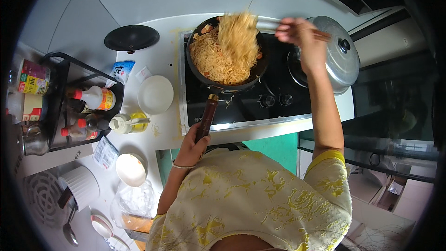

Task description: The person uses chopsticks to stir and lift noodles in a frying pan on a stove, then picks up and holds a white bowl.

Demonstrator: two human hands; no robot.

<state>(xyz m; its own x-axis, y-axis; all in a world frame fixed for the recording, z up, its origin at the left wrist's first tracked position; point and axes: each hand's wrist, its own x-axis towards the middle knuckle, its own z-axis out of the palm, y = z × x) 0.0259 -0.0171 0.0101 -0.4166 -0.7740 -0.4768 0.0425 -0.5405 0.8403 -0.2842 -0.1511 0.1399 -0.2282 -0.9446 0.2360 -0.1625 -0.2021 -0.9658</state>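
Observation:
My left hand (192, 146) grips the brown handle (208, 116) of a black frying pan (228, 88), which stands on the left side of the gas hob. Noodles (212, 57) with pink and orange pieces fill much of the pan. In my right hand (301, 35) are wooden chopsticks (322, 35); they hold up a clump of noodles (239, 36), blurred, over the pan's right part. Their tips are hidden in the clump. A few stray noodles (229, 101) lie on the black hob (244, 109) in front of the pan.
A large metal lid (336, 55) with a black knob covers the hob's right side. Left of the hob are a white bowl (155, 94), an oil bottle (130, 123), a black oval lid (131, 38) and a rack (92, 73) of bottles. Another white bowl (131, 170) stands nearer me.

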